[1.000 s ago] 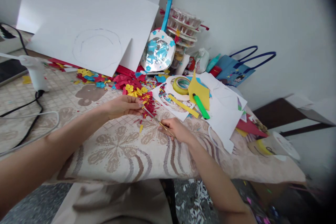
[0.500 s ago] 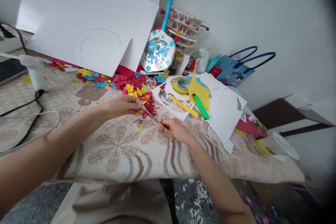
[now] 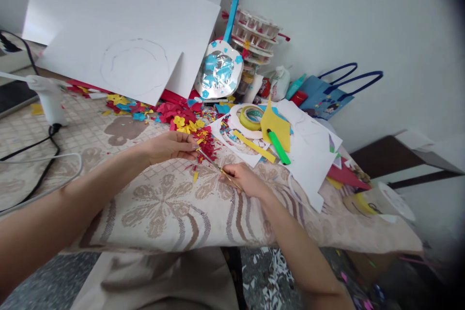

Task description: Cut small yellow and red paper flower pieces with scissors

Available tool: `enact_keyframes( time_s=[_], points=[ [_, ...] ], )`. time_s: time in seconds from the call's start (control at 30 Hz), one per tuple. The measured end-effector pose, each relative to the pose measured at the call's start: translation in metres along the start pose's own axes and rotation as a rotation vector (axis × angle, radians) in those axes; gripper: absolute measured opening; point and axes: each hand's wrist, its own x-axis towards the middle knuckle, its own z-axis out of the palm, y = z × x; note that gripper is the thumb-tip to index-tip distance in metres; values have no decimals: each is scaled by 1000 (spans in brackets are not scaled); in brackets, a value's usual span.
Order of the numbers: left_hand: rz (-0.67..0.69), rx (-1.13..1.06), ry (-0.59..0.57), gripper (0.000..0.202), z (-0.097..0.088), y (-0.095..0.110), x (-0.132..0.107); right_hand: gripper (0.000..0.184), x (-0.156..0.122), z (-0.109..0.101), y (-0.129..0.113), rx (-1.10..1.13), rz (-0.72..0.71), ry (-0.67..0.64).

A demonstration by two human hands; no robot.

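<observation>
My right hand (image 3: 244, 178) grips small scissors (image 3: 214, 164) whose thin blades point up-left. My left hand (image 3: 170, 147) is pinched at the blade tips on a tiny paper piece that is too small to name. Both hands rest on a patterned beige tablecloth (image 3: 163, 203). Just beyond the blades lies a heap of red and yellow paper scraps (image 3: 192, 128). A short yellow snippet (image 3: 195, 177) lies on the cloth between my hands.
A large white board (image 3: 123, 34) with a pencilled circle leans at the back. A glue gun (image 3: 49, 99) with cables lies at the left. Tape roll (image 3: 251, 117), green marker (image 3: 279, 147), yellow and white papers (image 3: 308, 155) and a blue bag (image 3: 323, 99) crowd the right.
</observation>
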Motion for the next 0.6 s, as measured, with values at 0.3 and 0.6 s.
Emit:
enact_keyframes(
  time_s=[0.3,0.6],
  points=[
    [1,-14,4,15,1,1,-1,44,1,1,2,2,-19,6],
    [-10,-9,-20,16,-1,0,-1,42,0,1,4,12,-9,-21]
  ],
)
